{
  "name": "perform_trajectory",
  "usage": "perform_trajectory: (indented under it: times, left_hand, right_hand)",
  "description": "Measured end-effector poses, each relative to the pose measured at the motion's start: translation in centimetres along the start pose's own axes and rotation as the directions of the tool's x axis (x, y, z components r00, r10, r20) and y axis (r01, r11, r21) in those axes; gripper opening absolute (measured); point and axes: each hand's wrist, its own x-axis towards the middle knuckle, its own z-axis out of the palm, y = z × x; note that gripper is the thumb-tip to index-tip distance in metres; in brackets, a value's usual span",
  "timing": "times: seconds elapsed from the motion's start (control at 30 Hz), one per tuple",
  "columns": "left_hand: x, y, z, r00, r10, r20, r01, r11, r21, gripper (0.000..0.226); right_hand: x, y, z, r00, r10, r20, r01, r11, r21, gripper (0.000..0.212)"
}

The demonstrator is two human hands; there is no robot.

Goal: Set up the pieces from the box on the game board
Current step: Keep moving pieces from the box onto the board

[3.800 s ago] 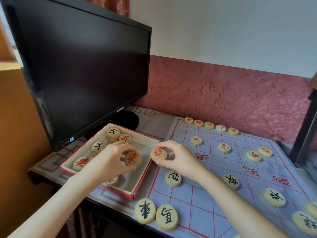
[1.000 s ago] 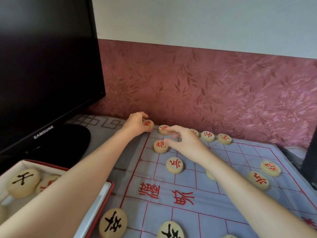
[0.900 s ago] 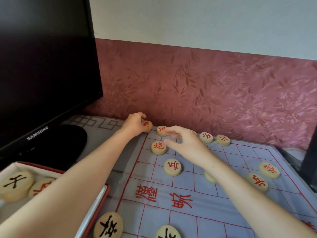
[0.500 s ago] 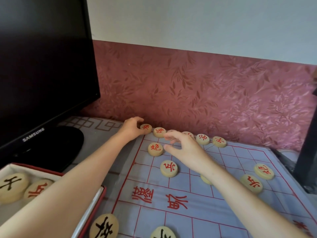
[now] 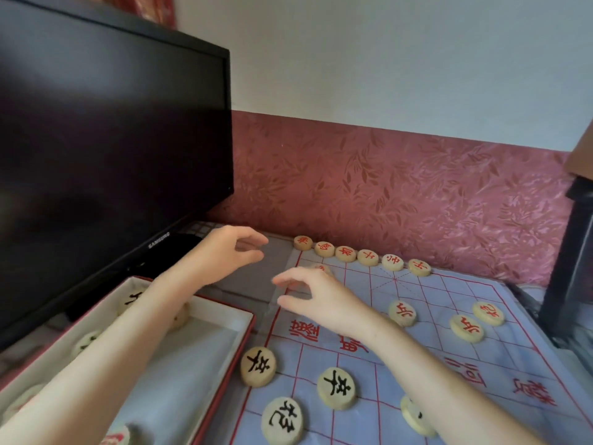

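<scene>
We note: box (image 5: 221, 311) near left, pieces inside, rim just beside game board (image 5: 433, 293) left edge. Black pieces (image 5: 336, 387) on near squares. Right hand (image 5: 317, 297) over left edge, fingers loose, empty. Left hand (image 5: 229, 252) beyond box, loosely curled, empty. Red row (image 5: 369, 257) along far edge; open squares mid-board.

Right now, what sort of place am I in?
Most likely a room in a home, though I can't be sure. A Samsung monitor stands on the left, a cloth game board with round wooden pieces is spread beside it, and the wall behind has pink leaf-patterned covering.
</scene>
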Motion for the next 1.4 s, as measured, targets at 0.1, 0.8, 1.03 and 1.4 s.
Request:
perform_trajectory:
  times: [0.1,0.8,1.03,1.4]
  left_hand:
    - [-5.1,-0.4,-2.4,0.999,-0.045,-0.024,0.045,0.999,0.009,0.026]
    - [-21.4,-7.1,-6.2,0.934,-0.307,-0.180,0.351,0.882,0.316,0.046]
    - [-21.0,-8.0,-5.3,0.925,-0.298,-0.235,0.359,0.888,0.288,0.050]
    - [-20.6,-7.6,-4.7,0.928,-0.193,-0.317,0.262,0.947,0.189,0.050]
  right_hand:
    - [-0.9,-2.8,1.7,0.996,-0.050,0.069,0.052,0.998,-0.023,0.035]
    - [-4.0,-12.1,12.4,0.901,-0.221,0.375,0.226,0.974,0.029,0.050]
    - [-3.7,-11.8,13.9,0.927,-0.188,0.326,0.186,0.982,0.039,0.046]
    - [-3.5,-10.3,11.9,0.963,-0.175,0.203,0.173,0.985,0.028,0.055]
